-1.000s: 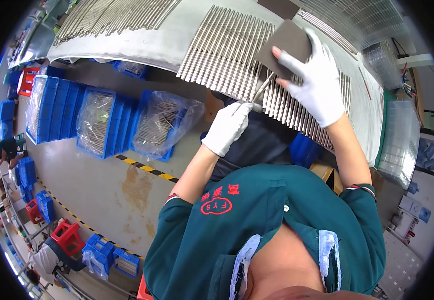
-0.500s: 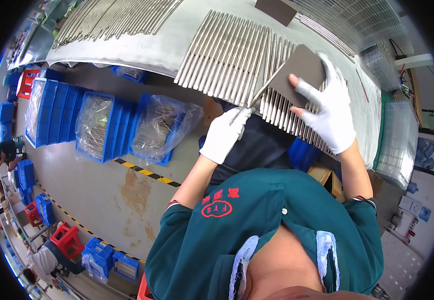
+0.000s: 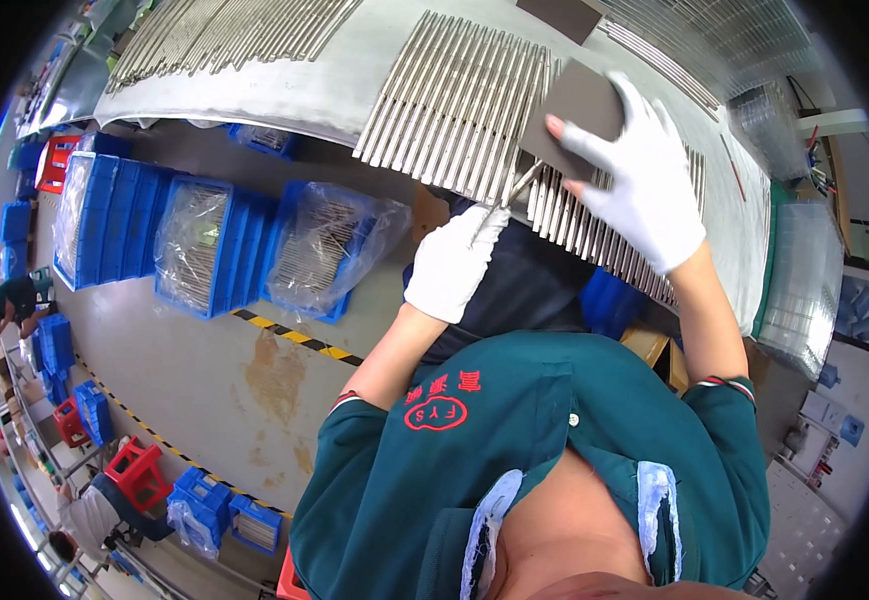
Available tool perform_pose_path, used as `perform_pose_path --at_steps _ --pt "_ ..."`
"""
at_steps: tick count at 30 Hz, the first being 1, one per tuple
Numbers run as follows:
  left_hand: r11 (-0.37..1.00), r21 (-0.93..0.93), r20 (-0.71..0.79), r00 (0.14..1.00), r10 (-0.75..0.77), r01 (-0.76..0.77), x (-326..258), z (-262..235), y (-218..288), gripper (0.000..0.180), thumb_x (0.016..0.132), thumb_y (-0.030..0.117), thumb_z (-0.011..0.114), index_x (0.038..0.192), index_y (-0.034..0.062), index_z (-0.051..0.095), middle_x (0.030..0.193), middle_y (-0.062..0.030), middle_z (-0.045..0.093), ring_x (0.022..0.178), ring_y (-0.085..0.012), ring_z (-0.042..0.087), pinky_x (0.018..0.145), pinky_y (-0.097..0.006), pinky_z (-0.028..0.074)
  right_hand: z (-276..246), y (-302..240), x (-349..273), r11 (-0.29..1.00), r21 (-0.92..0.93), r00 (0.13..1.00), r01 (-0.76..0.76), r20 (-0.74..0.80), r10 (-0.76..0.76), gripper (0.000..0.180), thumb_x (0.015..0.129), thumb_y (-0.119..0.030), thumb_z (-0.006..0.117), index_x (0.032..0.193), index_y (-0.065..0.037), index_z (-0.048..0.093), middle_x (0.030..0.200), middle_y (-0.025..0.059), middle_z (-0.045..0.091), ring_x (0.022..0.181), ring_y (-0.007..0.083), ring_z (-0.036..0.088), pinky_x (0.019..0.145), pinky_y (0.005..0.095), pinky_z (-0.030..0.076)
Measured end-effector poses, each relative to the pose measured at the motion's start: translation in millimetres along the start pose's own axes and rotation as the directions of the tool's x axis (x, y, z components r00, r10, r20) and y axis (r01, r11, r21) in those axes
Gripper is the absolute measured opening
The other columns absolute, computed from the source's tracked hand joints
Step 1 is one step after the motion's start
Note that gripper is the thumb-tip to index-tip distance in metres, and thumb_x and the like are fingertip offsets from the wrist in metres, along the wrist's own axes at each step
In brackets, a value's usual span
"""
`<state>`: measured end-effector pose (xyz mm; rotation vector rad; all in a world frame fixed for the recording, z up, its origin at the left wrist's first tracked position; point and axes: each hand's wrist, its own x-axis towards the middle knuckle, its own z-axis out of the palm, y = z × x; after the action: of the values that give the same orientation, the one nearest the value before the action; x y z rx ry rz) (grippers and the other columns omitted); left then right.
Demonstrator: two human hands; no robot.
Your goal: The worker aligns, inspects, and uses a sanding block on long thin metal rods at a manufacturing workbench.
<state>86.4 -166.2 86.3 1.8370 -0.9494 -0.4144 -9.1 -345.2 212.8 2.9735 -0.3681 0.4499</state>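
Observation:
My left hand (image 3: 452, 262), in a white glove, is closed around the near end of a metal rod (image 3: 525, 182) at the table's front edge. The rod slants up to the right, its far part hidden under a flat dark grey rectangular pad (image 3: 580, 112). My right hand (image 3: 646, 185), gloved in white with thumb and a fingertip bare, grips the pad by its right side. Left of the pad lies a row of silver rods (image 3: 459, 105), side by side. Another row of rods (image 3: 604, 240) lies under and right of my right hand.
More rods (image 3: 229, 40) cover the table's far left. A second dark pad (image 3: 561, 18) lies at the back. Blue crates (image 3: 204, 245) with plastic-wrapped rods stand on the floor to the left. Clear plastic trays (image 3: 794, 285) are at the right. Two people are at the far left.
My right hand and the dark pad have moved left and slightly away from me. My left hand has shifted slightly, still holding the rod's near end.

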Motion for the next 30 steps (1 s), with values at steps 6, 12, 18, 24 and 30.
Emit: perform_pose_path --at_steps 6,12,18,24,30 --pt "0.989 0.142 -0.062 0.996 0.057 -0.048 -1.0 2.1 -7.2 0.021 0.091 0.025 0.058 0.100 0.0070 0.066 0.081 -0.0172 0.065 0.070 -0.0348 0.063 0.061 -0.042 0.050 0.4 4.8 -22.9 0.998 0.051 0.999 -0.044 0.023 0.043 0.057 0.065 -0.023 0.078 0.118 -0.032 0.063 0.133 0.0248 0.042 0.119 0.0385 0.045 0.100 0.0476 0.037" --pt "0.999 -0.050 -0.024 1.000 0.001 -0.003 1.5 -0.3 -1.0 0.020 0.092 0.025 0.058 0.099 0.0079 0.065 0.080 -0.0180 0.064 0.071 -0.0368 0.061 0.061 -0.042 0.049 -11.1 20.8 -60.3 0.908 0.244 0.938 -0.340 0.152 0.311 0.066 0.060 -0.023 0.080 0.123 -0.031 0.062 0.139 0.0251 0.037 0.123 0.0420 0.043 0.105 0.0445 0.034" --pt "0.998 -0.039 -0.045 0.998 0.047 -0.049 0.0 3.9 -10.7 0.020 0.092 0.025 0.058 0.100 0.0088 0.065 0.080 -0.0176 0.064 0.070 -0.0362 0.062 0.061 -0.042 0.049 -5.9 4.7 -30.8 0.987 0.110 0.992 -0.113 0.076 0.104 0.061 0.065 -0.027 0.079 0.122 -0.031 0.061 0.137 0.0254 0.038 0.124 0.0407 0.041 0.105 0.0449 0.034" --pt "0.983 0.184 -0.039 0.999 0.030 -0.023 0.9 -0.9 3.3 0.020 0.091 0.027 0.059 0.100 0.0100 0.066 0.080 -0.0172 0.065 0.069 -0.0358 0.062 0.062 -0.042 0.049 6.7 -6.6 5.4 0.993 0.094 0.998 -0.069 0.012 0.068 0.056 0.067 -0.029 0.078 0.121 -0.032 0.062 0.134 0.0260 0.040 0.119 0.0392 0.045 0.103 0.0461 0.035" --pt "1.000 0.005 -0.001 1.000 -0.006 0.006 0.0 1.2 -9.1 0.020 0.090 0.029 0.060 0.097 0.0115 0.065 0.077 -0.0164 0.064 0.067 -0.0355 0.062 0.060 -0.043 0.050 -1.6 3.3 -20.1 0.993 0.088 0.994 -0.074 0.087 0.066 0.059 0.066 -0.028 0.078 0.122 -0.032 0.061 0.134 0.0257 0.041 0.119 0.0395 0.045 0.103 0.0462 0.034"
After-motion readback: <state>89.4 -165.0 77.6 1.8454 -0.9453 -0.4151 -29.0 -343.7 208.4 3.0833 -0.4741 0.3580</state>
